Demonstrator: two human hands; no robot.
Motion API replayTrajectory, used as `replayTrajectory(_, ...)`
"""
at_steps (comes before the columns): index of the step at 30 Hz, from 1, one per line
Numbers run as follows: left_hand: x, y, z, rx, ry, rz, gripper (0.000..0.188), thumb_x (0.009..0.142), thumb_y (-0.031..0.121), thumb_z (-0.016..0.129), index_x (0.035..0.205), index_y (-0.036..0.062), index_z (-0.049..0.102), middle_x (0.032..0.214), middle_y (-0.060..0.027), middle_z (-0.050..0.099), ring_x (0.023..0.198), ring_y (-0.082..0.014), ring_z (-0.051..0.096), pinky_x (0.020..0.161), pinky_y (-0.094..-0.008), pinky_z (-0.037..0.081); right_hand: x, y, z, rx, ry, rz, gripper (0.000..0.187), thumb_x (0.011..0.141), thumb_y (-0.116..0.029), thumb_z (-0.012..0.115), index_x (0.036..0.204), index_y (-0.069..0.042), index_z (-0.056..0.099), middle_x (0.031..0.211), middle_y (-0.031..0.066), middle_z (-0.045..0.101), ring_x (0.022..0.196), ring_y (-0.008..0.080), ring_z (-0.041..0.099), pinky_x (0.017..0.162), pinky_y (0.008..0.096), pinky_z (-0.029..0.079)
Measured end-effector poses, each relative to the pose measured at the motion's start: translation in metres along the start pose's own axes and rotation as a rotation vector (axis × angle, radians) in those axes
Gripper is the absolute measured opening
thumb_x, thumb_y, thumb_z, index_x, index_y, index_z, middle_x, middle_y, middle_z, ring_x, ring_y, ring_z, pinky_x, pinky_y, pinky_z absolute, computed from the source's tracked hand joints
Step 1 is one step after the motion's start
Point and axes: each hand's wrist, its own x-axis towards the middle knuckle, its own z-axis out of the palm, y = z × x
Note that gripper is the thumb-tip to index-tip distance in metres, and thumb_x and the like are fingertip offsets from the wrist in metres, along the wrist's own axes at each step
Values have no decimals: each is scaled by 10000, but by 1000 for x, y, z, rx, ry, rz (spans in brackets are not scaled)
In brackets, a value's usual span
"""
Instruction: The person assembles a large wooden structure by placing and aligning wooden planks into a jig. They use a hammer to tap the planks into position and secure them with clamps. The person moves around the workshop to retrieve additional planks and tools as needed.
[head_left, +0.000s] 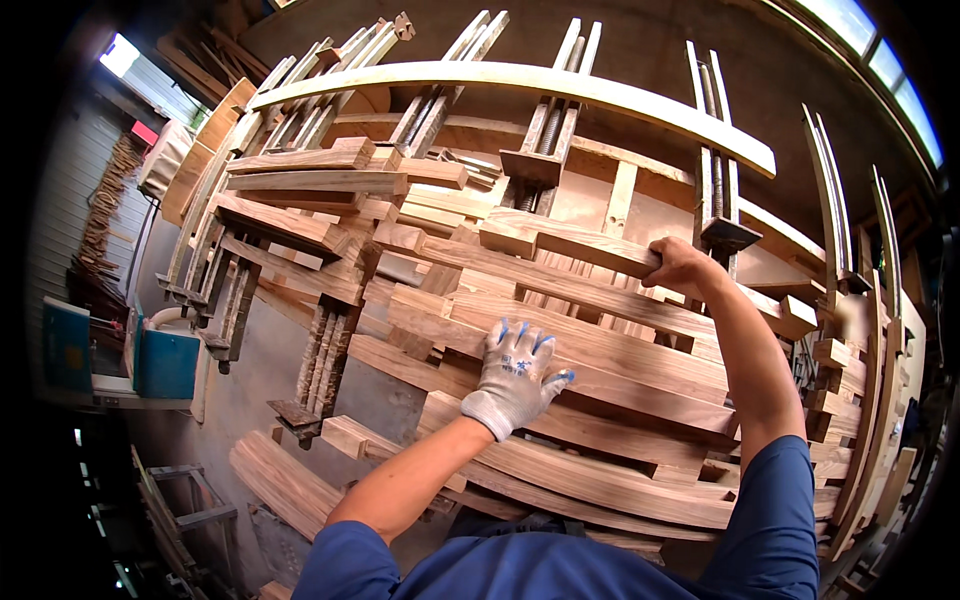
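Observation:
My left hand [516,376], in a grey work glove with blue fingertips, lies with its fingers spread on a long wooden board [625,392] in the middle of the stack. Farther off, my bare right hand [682,268] grips the right end of a short, thick wooden piece [585,243]. That piece rests across the upper part of the stack, just beyond another long wooden bar [560,283]. My right fingertips are partly hidden behind the wood. Light brown boards with visible grain surround both hands.
Steel screw clamps [540,150] stand behind the stack, and a long pale plank [520,78] lies across them. More clamps [320,365] hang at the left. Short timbers [320,182] are piled at the far left. A teal machine [165,362] stands beyond.

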Motion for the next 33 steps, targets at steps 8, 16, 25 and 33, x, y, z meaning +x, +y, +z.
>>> replayTrajectory(8, 0, 1, 2, 32, 18, 24, 620, 991, 547, 690, 1343, 38, 726, 1426, -202, 631, 1424, -456, 479, 1260, -640, 229, 6, 15, -16, 172, -36, -26, 632, 741, -425, 940, 1188, -7, 783, 1150, 209, 780, 1141, 361, 718, 993, 422, 570)
replayTrajectory(16, 1, 0, 4, 15, 30, 35, 608, 985, 531, 698, 1331, 33, 713, 1425, -201, 635, 1400, -436, 507, 1248, -652, 252, 2, 7, 29, 49, 382, -132, 578, 816, -445, 919, 1109, 9, 714, 1093, 231, 745, 1076, 390, 709, 944, 468, 552)
replayTrajectory(25, 3, 1, 4, 16, -6, 29, 617, 998, 535, 674, 1353, 30, 689, 1451, -197, 622, 1419, -433, 493, 1259, -651, 235, 18, 22, 18, 363, -137, -27, 673, 908, -686, 788, 1192, -78, 839, 932, 81, 790, 852, 159, 662, 806, 383, 541)
replayTrajectory(33, -3, -1, 6, 50, -24, 8, 626, 1017, 540, 646, 1374, 28, 687, 1468, -200, 611, 1427, -434, 481, 1265, -644, 221, 13, -12, 24, 198, -30, 18, 867, 894, -817, 707, 622, 2, 631, 596, 76, 546, 645, 182, 513, 645, 447, 476)
